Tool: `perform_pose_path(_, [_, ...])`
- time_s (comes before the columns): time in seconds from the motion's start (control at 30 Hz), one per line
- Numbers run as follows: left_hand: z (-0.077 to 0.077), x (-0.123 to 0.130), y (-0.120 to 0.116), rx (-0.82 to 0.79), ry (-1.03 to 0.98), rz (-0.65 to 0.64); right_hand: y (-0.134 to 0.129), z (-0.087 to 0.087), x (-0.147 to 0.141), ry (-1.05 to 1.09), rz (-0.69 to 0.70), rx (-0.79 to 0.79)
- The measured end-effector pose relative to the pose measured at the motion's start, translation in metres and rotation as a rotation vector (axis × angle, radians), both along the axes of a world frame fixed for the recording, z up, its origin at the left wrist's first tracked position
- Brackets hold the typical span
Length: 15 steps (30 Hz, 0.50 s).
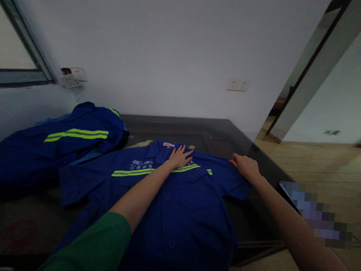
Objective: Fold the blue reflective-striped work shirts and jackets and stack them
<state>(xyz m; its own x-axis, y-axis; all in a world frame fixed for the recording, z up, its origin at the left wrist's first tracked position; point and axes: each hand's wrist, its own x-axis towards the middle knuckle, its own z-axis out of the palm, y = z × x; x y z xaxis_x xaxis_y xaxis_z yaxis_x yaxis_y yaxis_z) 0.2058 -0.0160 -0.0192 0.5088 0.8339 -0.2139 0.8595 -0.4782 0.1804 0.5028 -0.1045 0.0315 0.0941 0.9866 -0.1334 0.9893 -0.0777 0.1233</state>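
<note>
A blue short-sleeved shirt (191, 215) with yellow-green and grey reflective strips lies spread on a dark table (201, 127), its collar toward the wall. White printing shows on its chest, and a small label sits inside the collar. My left hand (179, 158) rests flat near the collar, fingers spread. At the shirt's sleeve on the right, my right hand (245, 165) has its fingers closed in a pinch on the upper edge of the cloth.
More blue garments with reflective strips (76, 134) are heaped on the table at the left. Behind the table stands a wall with sockets (237, 85). A window is at the far left. Beyond the table's right edge lies a tiled floor (320, 164), with a blurred-out patch over it.
</note>
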Motion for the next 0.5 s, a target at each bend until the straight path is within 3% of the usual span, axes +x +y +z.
perform_pose_path(0.17, [-0.003,0.000,0.000,0.074,-0.023,-0.013,-0.007,-0.024,0.010,-0.006,-0.096,-0.019])
perform_pose_path(0.3, [0.000,0.005,-0.001,0.044,0.009,0.014,-0.004,-0.025,0.008,-0.031,-0.080,0.058])
perform_pose_path(0.4, [0.002,0.015,-0.002,0.062,0.029,0.045,0.005,-0.015,-0.015,0.054,-0.013,0.150])
perform_pose_path(0.5, [-0.001,0.026,-0.005,0.185,-0.011,0.000,0.011,-0.009,-0.054,0.275,0.076,0.160])
